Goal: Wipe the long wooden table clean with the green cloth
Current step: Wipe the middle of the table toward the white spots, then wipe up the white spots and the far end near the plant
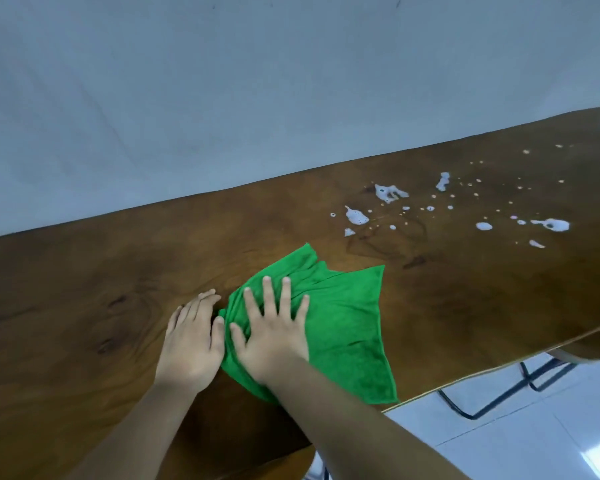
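Head view: green cloth (340, 323) under right hand's (274, 337) splayed fingers (266, 296) (flat, ungripping), left hand (191, 344) flat beside.

soft, even daylight; faint shadows; slight motion blur; wide-angle tilt and bending edges.

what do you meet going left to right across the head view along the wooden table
flat left hand → right hand spread on the crumpled green cloth → white foam splatters on the brown wooden table

place: plain indoor room | wooden table (118, 289) | bare wall (222, 98) | tiled floor (534, 445)
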